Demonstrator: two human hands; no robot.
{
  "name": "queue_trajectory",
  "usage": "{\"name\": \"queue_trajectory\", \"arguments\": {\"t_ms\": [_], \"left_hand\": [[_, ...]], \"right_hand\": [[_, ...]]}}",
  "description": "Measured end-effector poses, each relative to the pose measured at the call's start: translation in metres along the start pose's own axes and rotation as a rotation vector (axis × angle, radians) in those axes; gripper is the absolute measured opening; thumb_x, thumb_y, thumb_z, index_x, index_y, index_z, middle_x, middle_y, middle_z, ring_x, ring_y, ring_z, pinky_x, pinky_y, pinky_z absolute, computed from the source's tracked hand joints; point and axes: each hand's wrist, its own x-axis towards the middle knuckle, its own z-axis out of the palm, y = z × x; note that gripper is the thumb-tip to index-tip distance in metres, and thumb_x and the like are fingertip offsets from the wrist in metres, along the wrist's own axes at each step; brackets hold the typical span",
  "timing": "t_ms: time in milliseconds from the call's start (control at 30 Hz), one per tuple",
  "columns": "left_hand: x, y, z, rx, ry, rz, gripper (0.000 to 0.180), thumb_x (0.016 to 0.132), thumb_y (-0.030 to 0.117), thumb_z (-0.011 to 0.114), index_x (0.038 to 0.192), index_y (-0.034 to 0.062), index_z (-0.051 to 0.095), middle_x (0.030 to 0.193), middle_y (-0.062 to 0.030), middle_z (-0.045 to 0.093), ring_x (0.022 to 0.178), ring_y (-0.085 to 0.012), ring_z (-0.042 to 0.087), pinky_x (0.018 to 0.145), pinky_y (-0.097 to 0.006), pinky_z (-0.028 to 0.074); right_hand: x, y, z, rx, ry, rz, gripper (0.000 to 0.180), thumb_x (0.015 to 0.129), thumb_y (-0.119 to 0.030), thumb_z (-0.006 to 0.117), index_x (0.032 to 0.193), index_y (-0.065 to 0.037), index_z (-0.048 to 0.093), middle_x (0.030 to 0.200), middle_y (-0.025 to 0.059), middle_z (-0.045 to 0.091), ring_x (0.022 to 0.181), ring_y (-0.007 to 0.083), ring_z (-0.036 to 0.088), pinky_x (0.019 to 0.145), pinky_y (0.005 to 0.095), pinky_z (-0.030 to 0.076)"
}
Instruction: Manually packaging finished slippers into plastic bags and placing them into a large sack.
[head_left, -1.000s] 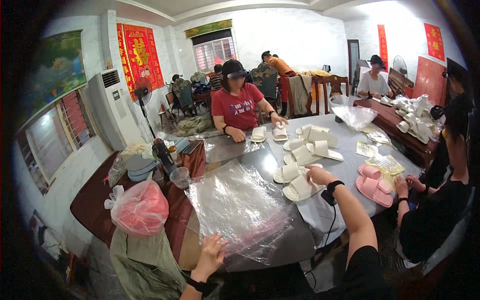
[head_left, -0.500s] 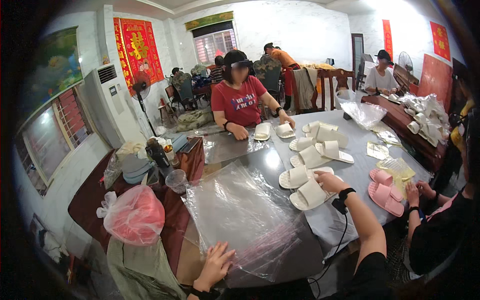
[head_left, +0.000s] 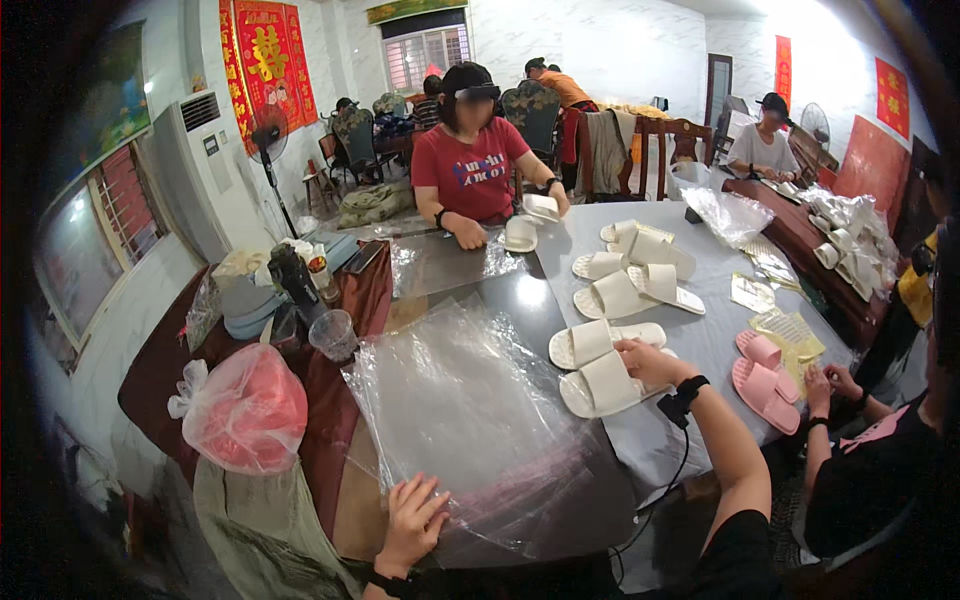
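My left hand (head_left: 412, 520) lies spread flat on the stack of clear plastic bags (head_left: 470, 420), my right hand (head_left: 645, 362) grasps one cream foam slipper (head_left: 605, 385) beside its mate (head_left: 600, 343), neither yet bagged, with more pairs waiting beyond.

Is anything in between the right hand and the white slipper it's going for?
No, nothing visible is in the way. The right hand is already touching the near white slipper on the grey table. The left hand rests on the clear plastic bags.
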Motion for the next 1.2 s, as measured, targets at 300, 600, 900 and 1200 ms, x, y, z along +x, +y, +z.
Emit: {"name": "queue_trajectory", "arguments": {"t_ms": [300, 600, 900, 1200], "left_hand": [[0.004, 0.008, -0.007, 0.083, -0.053, 0.063, 0.035, 0.083, 0.013, 0.075, 0.118, 0.0107, 0.07, 0.134, -0.0139, 0.062, 0.129, -0.0353, 0.052, 0.104, -0.051, 0.036], [0.009, 0.018, -0.001, 0.169, -0.098, 0.057, 0.044, 0.088, 0.003, 0.066, 0.13, 0.0135, 0.064, 0.142, -0.0184, 0.054, 0.14, -0.0387, 0.043, 0.115, -0.065, 0.024], [0.015, 0.034, 0.007, 0.075, -0.209, 0.166, 0.042, 0.086, 0.005, 0.069, 0.127, 0.0131, 0.067, 0.134, -0.0165, 0.06, 0.13, -0.0372, 0.053, 0.104, -0.051, 0.044], [0.014, 0.041, 0.014, 0.26, -0.248, 0.169, 0.04, 0.088, 0.009, 0.065, 0.127, 0.0171, 0.068, 0.15, -0.0139, 0.047, 0.144, -0.036, 0.039, 0.11, -0.063, 0.034]], "right_hand": [[-0.065, -0.045, -0.011, 0.31, 0.187, 0.03, 0.037, 0.087, 0.001, 0.066, 0.122, -0.007, 0.07, 0.135, 0.0124, 0.057, 0.122, 0.0325, 0.055, 0.105, 0.038, 0.044], [-0.149, -0.089, -0.027, 0.428, 0.509, 0.192, 0.038, 0.09, 0.002, 0.064, 0.127, -0.003, 0.067, 0.132, 0.0095, 0.056, 0.12, 0.0227, 0.055, 0.095, 0.0294, 0.045], [-0.173, -0.147, -0.004, 0.482, 0.485, 0.127, 0.039, 0.088, 0.007, 0.059, 0.127, 0.003, 0.064, 0.139, 0.0119, 0.053, 0.12, 0.0232, 0.054, 0.098, 0.0293, 0.044], [-0.157, -0.175, 0.02, 0.449, 0.366, 0.043, 0.022, 0.088, 0.005, 0.06, 0.109, 0.003, 0.063, 0.131, 0.0162, 0.054, 0.118, 0.0323, 0.055, 0.099, 0.0341, 0.045]]}}
